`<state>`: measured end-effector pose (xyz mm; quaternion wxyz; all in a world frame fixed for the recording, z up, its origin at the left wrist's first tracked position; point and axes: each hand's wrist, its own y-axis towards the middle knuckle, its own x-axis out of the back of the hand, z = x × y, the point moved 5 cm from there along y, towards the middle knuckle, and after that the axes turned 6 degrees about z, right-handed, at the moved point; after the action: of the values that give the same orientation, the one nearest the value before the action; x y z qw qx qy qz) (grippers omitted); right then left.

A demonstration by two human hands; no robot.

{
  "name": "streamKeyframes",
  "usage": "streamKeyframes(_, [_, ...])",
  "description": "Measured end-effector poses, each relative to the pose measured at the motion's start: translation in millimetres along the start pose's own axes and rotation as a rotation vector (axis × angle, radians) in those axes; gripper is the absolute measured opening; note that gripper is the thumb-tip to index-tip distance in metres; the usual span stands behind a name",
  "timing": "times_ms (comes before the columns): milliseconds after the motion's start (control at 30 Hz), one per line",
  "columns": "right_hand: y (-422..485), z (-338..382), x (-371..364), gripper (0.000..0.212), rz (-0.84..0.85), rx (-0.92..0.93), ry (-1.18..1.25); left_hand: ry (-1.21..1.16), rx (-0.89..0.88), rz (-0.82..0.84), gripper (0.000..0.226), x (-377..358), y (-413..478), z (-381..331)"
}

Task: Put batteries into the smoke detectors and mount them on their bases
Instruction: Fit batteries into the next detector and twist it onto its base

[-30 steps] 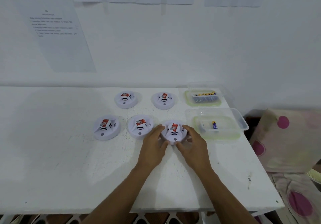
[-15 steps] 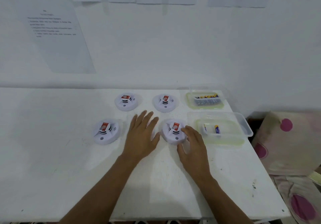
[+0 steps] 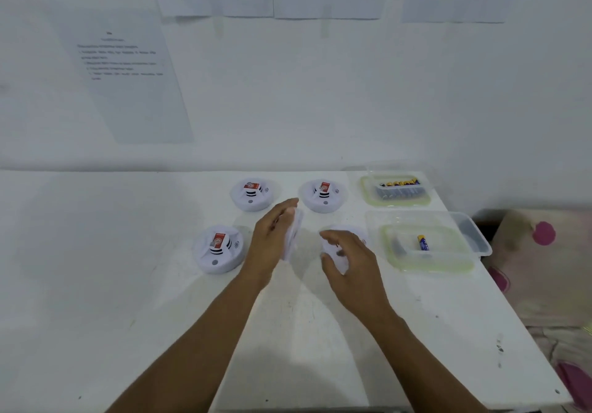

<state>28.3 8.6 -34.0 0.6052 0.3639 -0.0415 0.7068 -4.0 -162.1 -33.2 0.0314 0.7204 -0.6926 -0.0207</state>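
Three white smoke detectors with red labels sit flat on the white table: one at the front left [image 3: 219, 249] and two at the back [image 3: 253, 194] [image 3: 324, 195]. My left hand [image 3: 274, 239] grips a fourth detector [image 3: 294, 233], lifted and tilted up on its edge, blurred by motion. My right hand [image 3: 350, 260] curls over the front-right detector [image 3: 347, 230]; white plastic shows between its thumb and fingers, and most of that detector is hidden. A single battery [image 3: 423, 242] lies in the nearer clear tub [image 3: 467, 225].
A smaller clear tub [image 3: 368, 188] with several batteries stands at the back right, against the wall. The table's right edge [image 3: 512, 332] runs close to the tubs. A pink-spotted cushion [image 3: 544, 252] lies beyond it. Printed sheets hang on the wall.
My left hand lay flat over the middle front detector; it has now picked it up and tipped it on edge. My right hand has closed further round the front-right detector.
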Motion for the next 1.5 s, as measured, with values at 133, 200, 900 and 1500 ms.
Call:
streamKeyframes(133, [16.3,32.4,-20.9,0.047,0.036,0.002,0.061,-0.648,0.22,0.109,0.034,-5.5,-11.8,-2.8])
streamKeyframes(200, [17.2,43.3,-27.9,0.051,-0.015,-0.007,0.074,-0.798,0.241,0.107,0.037,-3.6,-17.8,-3.3])
streamKeyframes(900, [43.8,42.6,-17.8,0.013,-0.001,-0.016,-0.006,-0.68,0.144,0.053,0.037,48.3,-8.9,-4.9])
streamKeyframes(1500, [67.8,44.7,-33.5,0.037,0.061,0.029,-0.098,-0.884,0.148,0.119,0.054,48.5,-0.6,-10.7])
